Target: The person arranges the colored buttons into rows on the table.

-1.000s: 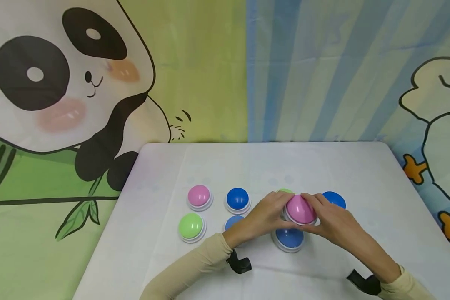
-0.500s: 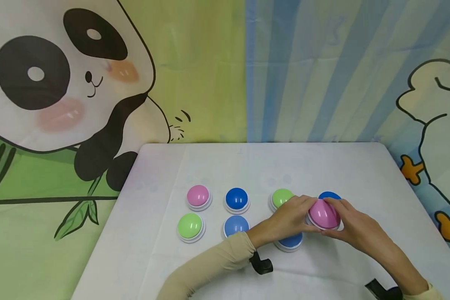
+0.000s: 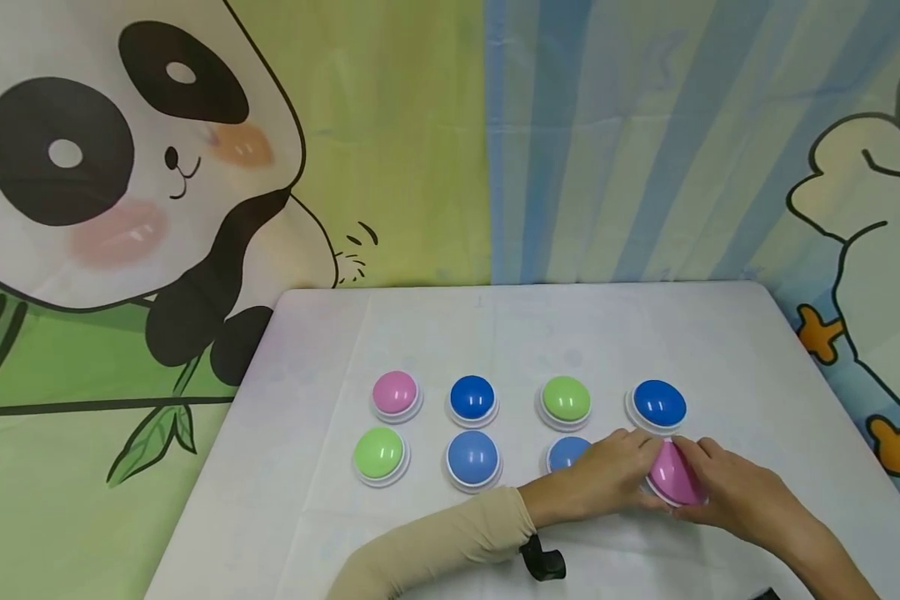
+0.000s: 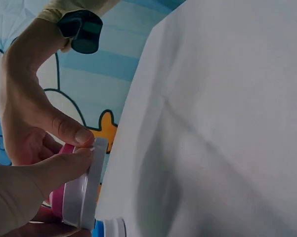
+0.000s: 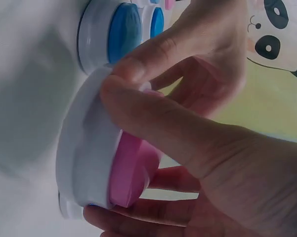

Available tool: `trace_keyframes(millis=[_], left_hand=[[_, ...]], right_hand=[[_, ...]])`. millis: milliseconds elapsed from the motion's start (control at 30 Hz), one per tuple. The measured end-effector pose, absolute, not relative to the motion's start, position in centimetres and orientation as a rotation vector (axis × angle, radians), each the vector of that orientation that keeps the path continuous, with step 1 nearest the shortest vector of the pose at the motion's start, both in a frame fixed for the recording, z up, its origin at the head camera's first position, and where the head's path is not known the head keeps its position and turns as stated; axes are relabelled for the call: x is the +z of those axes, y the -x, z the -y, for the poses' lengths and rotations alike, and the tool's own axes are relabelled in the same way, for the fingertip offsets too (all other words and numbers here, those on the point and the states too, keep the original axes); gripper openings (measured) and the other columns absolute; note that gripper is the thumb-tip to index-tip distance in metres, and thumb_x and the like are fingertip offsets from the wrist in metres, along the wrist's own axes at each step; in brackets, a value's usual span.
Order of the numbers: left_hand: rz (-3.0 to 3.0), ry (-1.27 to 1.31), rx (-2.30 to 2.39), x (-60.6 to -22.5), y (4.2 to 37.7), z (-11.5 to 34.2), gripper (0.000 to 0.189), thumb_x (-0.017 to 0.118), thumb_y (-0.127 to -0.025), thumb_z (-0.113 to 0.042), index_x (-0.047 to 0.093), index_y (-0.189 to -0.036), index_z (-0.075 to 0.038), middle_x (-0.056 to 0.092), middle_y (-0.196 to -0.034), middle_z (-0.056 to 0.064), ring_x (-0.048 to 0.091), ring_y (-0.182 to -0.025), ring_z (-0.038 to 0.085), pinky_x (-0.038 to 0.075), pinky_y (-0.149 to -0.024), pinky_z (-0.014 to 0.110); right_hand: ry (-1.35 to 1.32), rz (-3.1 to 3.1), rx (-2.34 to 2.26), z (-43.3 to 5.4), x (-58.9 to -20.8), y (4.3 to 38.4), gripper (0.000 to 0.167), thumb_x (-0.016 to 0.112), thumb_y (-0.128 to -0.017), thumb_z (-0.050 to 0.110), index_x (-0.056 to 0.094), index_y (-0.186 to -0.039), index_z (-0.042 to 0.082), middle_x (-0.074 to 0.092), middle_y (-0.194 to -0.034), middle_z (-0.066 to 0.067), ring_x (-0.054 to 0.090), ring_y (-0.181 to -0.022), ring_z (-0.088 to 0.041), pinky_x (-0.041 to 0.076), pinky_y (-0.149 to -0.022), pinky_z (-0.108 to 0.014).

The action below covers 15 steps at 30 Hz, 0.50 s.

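Note:
A push button with a pink dome [image 3: 675,475] and a white round base is held between both hands at the right end of the front row. My left hand [image 3: 607,475] grips its left side, and my right hand [image 3: 750,500] grips its right side. The two thumbs meet on the near edge of the white base [image 4: 84,192], with the fingers round the far side. In the right wrist view the button is tilted, its base close over the tabletop. Just behind it stands a dark blue button [image 3: 660,403]; left of it, a lighter blue button [image 3: 567,452] is partly hidden by my left hand.
Other dome buttons stand in two rows on the white table [image 3: 495,333]: pink [image 3: 394,392], dark blue [image 3: 472,397] and green [image 3: 566,399] behind, green [image 3: 378,452] and light blue [image 3: 472,457] in front. A printed cloth backdrop [image 3: 397,167] hangs behind the table.
Both hands have carried the pink button to the right, then nearer and lower. The green and dark blue buttons in the back row have come into full view.

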<state>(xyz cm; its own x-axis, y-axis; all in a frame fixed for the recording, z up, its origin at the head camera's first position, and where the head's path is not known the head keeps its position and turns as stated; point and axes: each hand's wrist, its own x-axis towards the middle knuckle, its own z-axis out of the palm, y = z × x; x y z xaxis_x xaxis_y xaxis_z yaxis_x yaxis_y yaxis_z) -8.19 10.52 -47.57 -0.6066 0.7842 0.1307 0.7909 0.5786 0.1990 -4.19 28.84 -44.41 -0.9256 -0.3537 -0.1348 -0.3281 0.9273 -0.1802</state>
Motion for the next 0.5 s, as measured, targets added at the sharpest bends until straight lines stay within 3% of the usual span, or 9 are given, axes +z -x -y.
trace_keyframes(millis=[167, 500], left_hand=[[2.810, 1.319, -0.336, -48.0, 8.0, -11.8, 0.072, 0.072, -0.076, -0.061, 0.050, -0.131, -0.020, 0.058, -0.116, -0.011, 0.051, -0.096, 0.000, 0.044, -0.076, 0.005], [2.825, 1.239, -0.191, -49.6, 7.5, -13.4, 0.068, 0.071, -0.076, -0.063, 0.053, -0.122, -0.016, 0.057, -0.103, -0.008, 0.050, -0.084, 0.002, 0.043, -0.059, 0.008]], right_hand=[[0.577, -2.989, -0.160, -29.3, -44.9, 4.1, 0.091, 0.095, -0.051, 0.031, 0.052, -0.125, 0.003, 0.062, -0.096, -0.011, 0.061, -0.081, -0.020, 0.060, -0.063, -0.044], [0.528, -2.954, -0.163, -30.0, -46.9, 4.6, 0.089, 0.095, -0.050, 0.029, 0.053, -0.123, 0.000, 0.062, -0.095, -0.013, 0.061, -0.082, -0.024, 0.060, -0.063, -0.046]])
